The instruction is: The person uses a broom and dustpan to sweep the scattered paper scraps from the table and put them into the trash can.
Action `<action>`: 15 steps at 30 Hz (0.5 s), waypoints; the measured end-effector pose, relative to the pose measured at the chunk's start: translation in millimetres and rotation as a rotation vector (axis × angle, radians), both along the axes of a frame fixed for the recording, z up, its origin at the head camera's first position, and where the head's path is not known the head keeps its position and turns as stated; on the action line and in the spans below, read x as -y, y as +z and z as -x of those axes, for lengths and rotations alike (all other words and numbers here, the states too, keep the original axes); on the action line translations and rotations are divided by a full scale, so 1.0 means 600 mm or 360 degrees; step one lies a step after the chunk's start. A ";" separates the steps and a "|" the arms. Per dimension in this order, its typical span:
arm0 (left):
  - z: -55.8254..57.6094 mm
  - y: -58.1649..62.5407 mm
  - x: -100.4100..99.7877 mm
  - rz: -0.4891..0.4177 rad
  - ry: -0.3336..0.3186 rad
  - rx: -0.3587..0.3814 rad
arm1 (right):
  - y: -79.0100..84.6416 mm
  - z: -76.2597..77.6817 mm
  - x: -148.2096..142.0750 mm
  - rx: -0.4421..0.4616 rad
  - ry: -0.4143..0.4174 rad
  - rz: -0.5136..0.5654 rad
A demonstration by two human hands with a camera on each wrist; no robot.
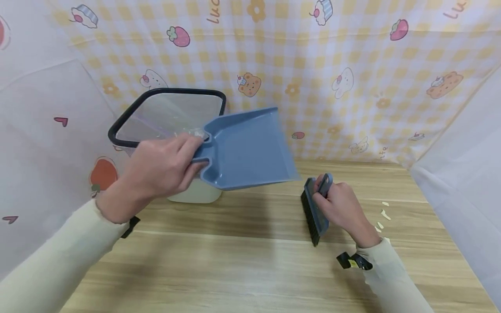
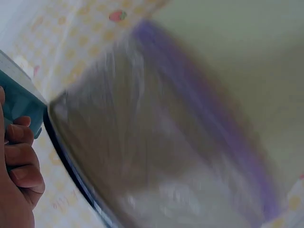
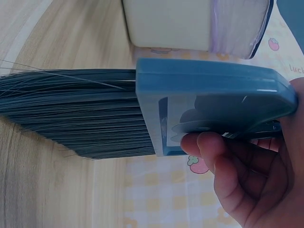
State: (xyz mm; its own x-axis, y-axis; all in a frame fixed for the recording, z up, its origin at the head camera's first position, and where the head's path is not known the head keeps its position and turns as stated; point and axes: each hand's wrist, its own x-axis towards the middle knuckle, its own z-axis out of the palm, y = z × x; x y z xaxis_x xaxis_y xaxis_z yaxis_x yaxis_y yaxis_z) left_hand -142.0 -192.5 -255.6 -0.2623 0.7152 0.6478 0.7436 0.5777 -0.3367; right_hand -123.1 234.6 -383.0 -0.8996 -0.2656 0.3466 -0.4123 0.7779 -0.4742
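- Left hand (image 1: 156, 167): fingers curled round the handle of a blue dustpan (image 1: 244, 150), held off the counter and tipped so its handle end lies over the mouth of the bin.
- Bin (image 1: 117, 130): cream body, black rim, clear liner; stands toward the counter's far left corner, against the patterned cloth (image 1: 352, 65). A few pale scraps show on the liner just beside the pan's handle.
- Right hand (image 1: 340, 204): grips the blue handle of a small brush (image 1: 313, 213), dark bristles pointing left and resting on or just above the counter (image 1: 235, 261), right of centre.
- Paper scraps (image 1: 383, 215): several pale bits lying on the counter near the right edge, beside the right wrist.
- Step in hand, as judged: emptying the dustpan into the bin.
- Next move, as judged: calls for the pan back down flat on the counter near the remaining scraps, the brush drawing them in.
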 end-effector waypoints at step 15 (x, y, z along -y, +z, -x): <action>-0.002 -0.080 -0.039 0.0036 -0.0018 0.0173 | 0.001 -0.003 0.002 -0.0014 0.0002 0.0006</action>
State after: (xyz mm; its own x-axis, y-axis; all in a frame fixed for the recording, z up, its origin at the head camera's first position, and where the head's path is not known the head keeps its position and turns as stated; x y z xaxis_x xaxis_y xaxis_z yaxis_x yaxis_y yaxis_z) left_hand -140.6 -168.8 -303.4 -0.3216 0.7325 0.6000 0.7829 0.5621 -0.2667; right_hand -121.3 233.5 -382.3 -0.8962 -0.2653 0.3556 -0.4175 0.7756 -0.4734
